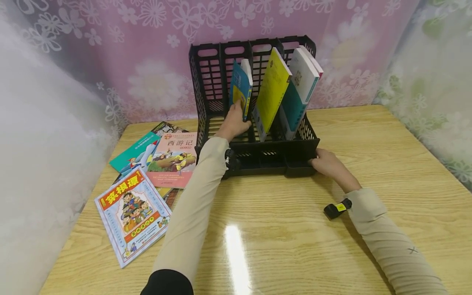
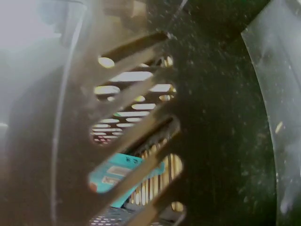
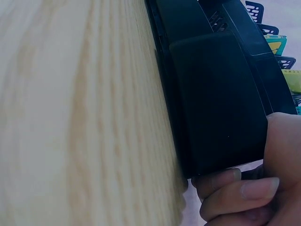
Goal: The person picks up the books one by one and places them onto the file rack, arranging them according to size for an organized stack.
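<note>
A black desktop book rack point(image 1: 258, 159) with several compartments stands against the back curtain. Inside it, a blue book point(image 1: 240, 84) leans in a left-middle slot, and my left hand point(image 1: 234, 123) pinches its lower part. To the right of that hand stand a tall yellow book point(image 1: 273, 88) and white-and-teal books point(image 1: 300, 90). My right hand point(image 1: 328, 163) grips the rack's front right corner; in the right wrist view curled fingers point(image 3: 235, 190) hold that corner from below. Slotted black plastic point(image 2: 221, 117) fills the left wrist view, which does not show the left hand's fingers.
Left of the rack lies a loose pile of books on the wooden table point(image 1: 280, 237): a pink one point(image 1: 173, 164), a green one point(image 1: 136, 151) and, in front, a white-and-orange comic-style book point(image 1: 132, 213). Floral curtains point(image 1: 155, 73) enclose the back and sides.
</note>
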`<state>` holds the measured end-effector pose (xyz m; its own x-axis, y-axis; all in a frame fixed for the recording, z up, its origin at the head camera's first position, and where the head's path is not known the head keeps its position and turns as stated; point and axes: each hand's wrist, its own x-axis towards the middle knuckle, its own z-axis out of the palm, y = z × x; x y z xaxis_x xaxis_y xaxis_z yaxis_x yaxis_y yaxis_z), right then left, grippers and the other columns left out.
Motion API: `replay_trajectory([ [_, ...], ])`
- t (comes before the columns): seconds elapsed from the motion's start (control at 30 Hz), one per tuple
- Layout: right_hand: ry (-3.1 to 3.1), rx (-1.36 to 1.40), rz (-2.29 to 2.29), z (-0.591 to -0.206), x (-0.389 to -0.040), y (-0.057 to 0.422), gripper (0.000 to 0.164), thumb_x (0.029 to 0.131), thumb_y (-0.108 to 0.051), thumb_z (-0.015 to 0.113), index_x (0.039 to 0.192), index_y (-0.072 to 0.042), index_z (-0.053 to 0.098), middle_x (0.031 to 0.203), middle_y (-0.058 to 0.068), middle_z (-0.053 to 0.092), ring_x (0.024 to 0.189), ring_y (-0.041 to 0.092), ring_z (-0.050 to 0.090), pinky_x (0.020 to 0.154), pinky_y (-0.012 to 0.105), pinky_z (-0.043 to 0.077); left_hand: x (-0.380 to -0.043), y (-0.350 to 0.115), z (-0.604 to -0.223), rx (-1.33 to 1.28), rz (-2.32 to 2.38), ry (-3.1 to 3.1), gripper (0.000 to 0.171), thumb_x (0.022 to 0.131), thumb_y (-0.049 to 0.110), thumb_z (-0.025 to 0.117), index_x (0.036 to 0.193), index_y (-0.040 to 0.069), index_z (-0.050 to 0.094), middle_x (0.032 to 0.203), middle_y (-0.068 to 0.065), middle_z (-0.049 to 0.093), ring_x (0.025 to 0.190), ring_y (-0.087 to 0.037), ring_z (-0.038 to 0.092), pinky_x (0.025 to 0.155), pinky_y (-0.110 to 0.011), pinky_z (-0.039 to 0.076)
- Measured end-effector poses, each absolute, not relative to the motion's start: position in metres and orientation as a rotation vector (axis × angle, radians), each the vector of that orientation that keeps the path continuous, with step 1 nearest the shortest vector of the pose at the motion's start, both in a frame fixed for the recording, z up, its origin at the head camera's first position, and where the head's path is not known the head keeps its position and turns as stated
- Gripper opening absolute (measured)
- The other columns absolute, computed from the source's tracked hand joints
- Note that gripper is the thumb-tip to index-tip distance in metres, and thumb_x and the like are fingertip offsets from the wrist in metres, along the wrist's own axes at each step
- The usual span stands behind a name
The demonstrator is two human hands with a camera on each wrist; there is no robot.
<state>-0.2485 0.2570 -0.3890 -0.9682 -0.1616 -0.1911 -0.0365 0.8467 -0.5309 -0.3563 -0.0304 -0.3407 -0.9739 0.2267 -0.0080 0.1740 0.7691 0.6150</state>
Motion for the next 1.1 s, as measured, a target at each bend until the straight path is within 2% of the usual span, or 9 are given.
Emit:
replay_trajectory([
  [0.2,2.775,-0.137,-0.789,-0.389,-0.248,0.259,0.052,0.094,-0.014,0.042,0.131,0.022,0.037,0.127,0.043,0.044,0.108,0.05,0.049,0.087,0.057,0.042,-0.349,-0.028,-0.335,0.227,1.118,2.863,0.087,0.091,0.018,0.066,0.154,0.008,0.008,0.155,-0.017,0.021,0.141,-0.028,0.028,0.111,-0.039,0.031],
  [0.33,2.758,-0.13,-0.795,-0.39,-0.247,0.26,0.053,0.094,-0.015,0.04,0.133,0.022,0.035,0.128,0.043,0.043,0.109,0.052,0.048,0.087,0.057,0.042,-0.344,-0.027,-0.329,0.145,1.139,2.858,0.087,0.09,0.019,0.068,0.154,0.008,0.011,0.153,-0.016,0.024,0.14,-0.028,0.03,0.11,-0.038,0.032],
  [0.53,2.767,-0.141,-0.805,-0.392,-0.247,0.26,0.047,0.094,-0.015,0.04,0.125,0.02,0.042,0.117,0.039,0.05,0.094,0.043,0.051,0.077,0.05,0.044,-0.329,-0.034,-0.324,0.135,1.244,2.864,0.072,0.095,0.023,0.06,0.152,0.007,0.021,0.153,-0.014,0.028,0.139,-0.028,0.029,0.108,-0.04,0.034],
  [0.77,2.753,-0.138,-0.809,-0.391,-0.246,0.258,0.05,0.094,-0.016,0.04,0.128,0.021,0.039,0.123,0.042,0.047,0.1,0.047,0.05,0.081,0.054,0.043,-0.3,-0.056,-0.328,0.321,1.603,2.877,0.052,0.095,0.013,0.057,0.142,0.002,0.041,0.143,-0.014,0.041,0.116,-0.03,0.054,0.094,-0.037,0.047],
  [0.97,2.775,-0.146,-0.805,-0.393,-0.249,0.257,0.044,0.093,-0.015,0.041,0.121,0.019,0.044,0.113,0.038,0.052,0.089,0.042,0.052,0.072,0.047,0.045,-0.282,-0.079,-0.333,0.374,1.814,2.936,0.035,0.093,0.006,0.055,0.128,0.001,0.055,0.13,-0.017,0.051,0.112,-0.03,0.059,0.091,-0.033,0.049],
  [1.07,2.762,-0.141,-0.812,-0.392,-0.249,0.258,0.048,0.093,-0.015,0.04,0.124,0.021,0.041,0.116,0.039,0.051,0.09,0.042,0.052,0.072,0.046,0.045,-0.275,-0.093,-0.334,0.361,1.851,2.985,0.03,0.094,0.003,0.051,0.123,0.001,0.058,0.128,-0.016,0.053,0.108,-0.028,0.06,0.082,-0.029,0.049],
  [1.1,2.755,-0.139,-0.818,-0.392,-0.25,0.258,0.049,0.093,-0.015,0.04,0.126,0.021,0.04,0.116,0.039,0.05,0.09,0.042,0.052,0.073,0.046,0.045,-0.273,-0.098,-0.335,0.358,1.839,3.02,0.029,0.095,0.002,0.049,0.122,0.001,0.058,0.124,-0.017,0.055,0.098,-0.028,0.061,0.075,-0.03,0.048],
])
